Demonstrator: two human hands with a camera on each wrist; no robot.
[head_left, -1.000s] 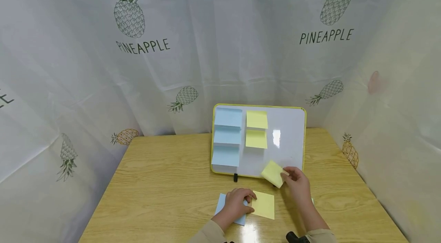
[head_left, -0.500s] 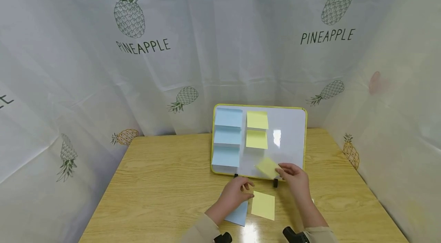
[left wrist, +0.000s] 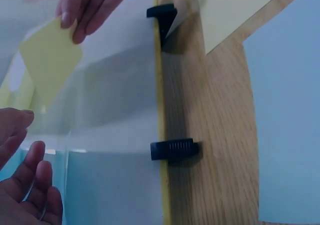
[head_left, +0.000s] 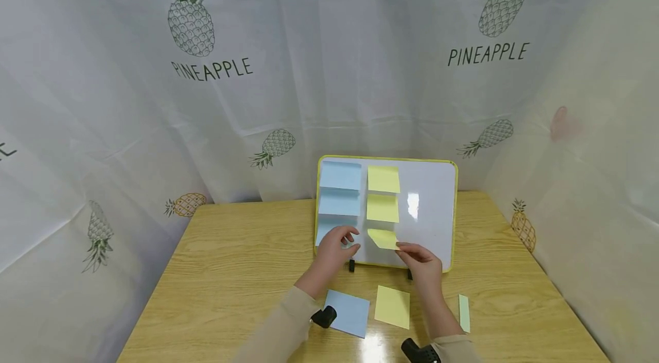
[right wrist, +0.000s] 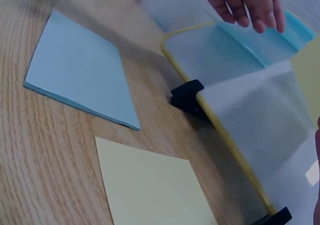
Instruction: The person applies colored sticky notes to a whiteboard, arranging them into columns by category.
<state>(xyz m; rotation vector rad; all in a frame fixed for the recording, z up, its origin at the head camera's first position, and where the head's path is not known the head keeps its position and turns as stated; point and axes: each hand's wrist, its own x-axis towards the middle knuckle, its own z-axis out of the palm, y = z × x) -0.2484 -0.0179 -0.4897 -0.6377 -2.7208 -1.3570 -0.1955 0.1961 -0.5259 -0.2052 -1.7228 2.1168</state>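
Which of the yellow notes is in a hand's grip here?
The yellow note pinched by the right hand, low in front of the whiteboard. Two upper notes hang on the board above it; the flat note lies on the table.

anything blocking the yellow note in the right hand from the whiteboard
Nothing visible: the yellow note, pinched at a corner by the right hand, faces a bare patch of the whiteboard. The left hand is off to its left, in front of the lowest blue note.

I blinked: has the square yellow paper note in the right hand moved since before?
Yes, the held square yellow paper note moved left and slightly up, judged against the rectangular yellow-rimmed whiteboard.
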